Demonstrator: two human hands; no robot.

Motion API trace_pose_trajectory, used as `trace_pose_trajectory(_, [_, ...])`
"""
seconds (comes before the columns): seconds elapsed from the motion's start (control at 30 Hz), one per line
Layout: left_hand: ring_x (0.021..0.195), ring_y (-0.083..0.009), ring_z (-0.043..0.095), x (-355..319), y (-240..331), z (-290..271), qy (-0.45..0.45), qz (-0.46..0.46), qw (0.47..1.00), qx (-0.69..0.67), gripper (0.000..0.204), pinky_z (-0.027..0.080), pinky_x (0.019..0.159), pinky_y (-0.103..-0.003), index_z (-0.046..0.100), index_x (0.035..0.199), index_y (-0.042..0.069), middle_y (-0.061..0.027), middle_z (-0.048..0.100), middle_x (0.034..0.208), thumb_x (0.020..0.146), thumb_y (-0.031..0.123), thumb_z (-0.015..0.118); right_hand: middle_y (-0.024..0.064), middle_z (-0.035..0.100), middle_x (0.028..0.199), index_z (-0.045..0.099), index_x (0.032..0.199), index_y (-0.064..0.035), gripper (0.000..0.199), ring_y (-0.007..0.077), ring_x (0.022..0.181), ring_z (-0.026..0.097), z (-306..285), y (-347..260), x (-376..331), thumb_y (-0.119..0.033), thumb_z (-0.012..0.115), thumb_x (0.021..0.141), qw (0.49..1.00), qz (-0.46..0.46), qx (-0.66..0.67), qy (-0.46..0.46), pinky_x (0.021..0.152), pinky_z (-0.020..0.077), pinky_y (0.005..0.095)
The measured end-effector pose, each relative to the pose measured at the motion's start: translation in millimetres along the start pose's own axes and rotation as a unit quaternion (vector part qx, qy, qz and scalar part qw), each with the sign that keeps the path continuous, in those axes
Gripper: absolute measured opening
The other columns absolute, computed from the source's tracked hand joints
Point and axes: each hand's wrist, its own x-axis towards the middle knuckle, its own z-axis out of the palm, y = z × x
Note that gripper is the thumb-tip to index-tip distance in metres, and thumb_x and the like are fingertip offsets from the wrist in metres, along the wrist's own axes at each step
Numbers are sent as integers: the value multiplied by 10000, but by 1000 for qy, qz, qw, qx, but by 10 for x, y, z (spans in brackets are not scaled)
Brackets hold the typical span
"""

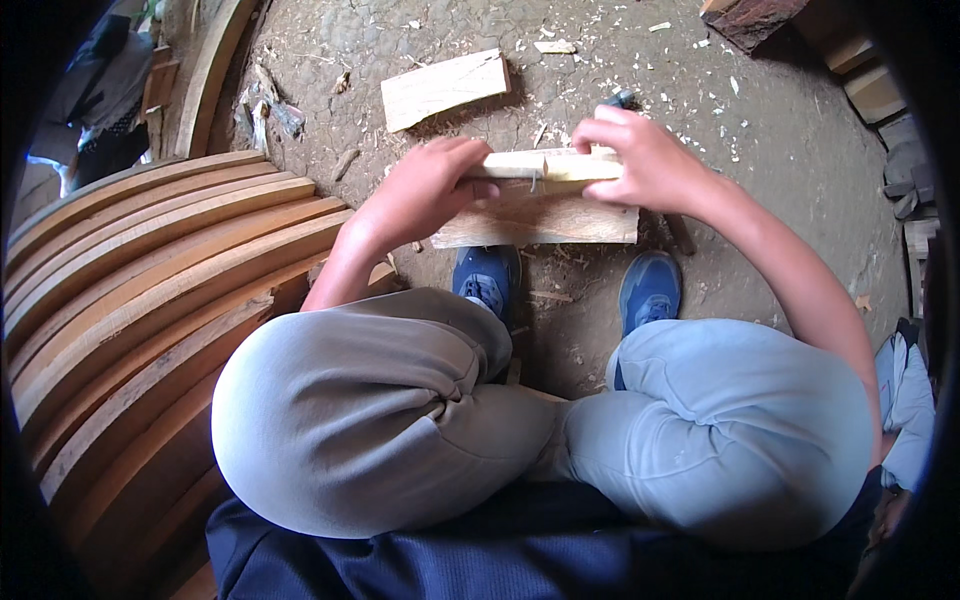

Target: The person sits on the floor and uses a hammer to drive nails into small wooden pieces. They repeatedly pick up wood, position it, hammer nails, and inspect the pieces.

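In front of my shoes, both hands hold a pale wooden piece (515,166) lying crosswise just over a rough wooden block (560,218). The piece looks like a rounded stick, greyer at the left and yellower at the right, with a thin grey line or strand at its middle. My left hand (428,188) is closed round its left end, thumb toward me. My right hand (648,158) grips the right end between thumb and curled fingers. Behind the right fingers a small dark object (622,98) partly shows; I cannot tell its kind. The fingers hide both ends of the piece.
Another wood block (445,90) lies beyond my hands on the dirt floor (330,50), among shavings and chips. Long curved boards (170,250) are stacked at my left. A blue shoe (650,290) stands just behind the block. More timber (875,95) lines the right edge.
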Motion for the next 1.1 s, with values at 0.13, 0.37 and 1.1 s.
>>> trace_pose_trajectory(0.13, [1013, -350, 601, 101, -69, 49, 63, 11, 998, 7, 323, 472, 884, -454, 650, 1197, 67, -132, 646, 1057, 879, 120, 644, 88, 569, 975, 576, 1078, -127, 384, 286, 962, 607, 63, 11, -45, -173, 794, 765, 995, 23, -63, 77, 816, 535, 428])
trace_pose_trajectory(0.37, [932, -348, 646, 87, -8, 172, 103, 23, 994, 7, 414, 512, 860, -438, 645, 1263, 71, -151, 691, 1056, 855, 5, 633, 88, 574, 1008, 581, 1112, -119, 464, 284, 995, 596, 166, 31, -127, -214, 839, 738, 996, 38, -62, 59, 836, 541, 420])
trace_pose_trajectory(1.1, [1044, -220, 649, -16, 31, 506, 147, 27, 985, 87, 469, 450, 886, -377, 612, 1282, 184, -26, 689, 1104, 816, 124, 612, 115, 548, 992, 588, 1144, -103, 427, 335, 956, 541, 143, -211, -38, -73, 757, 753, 994, 0, -93, 51, 826, 461, 438])
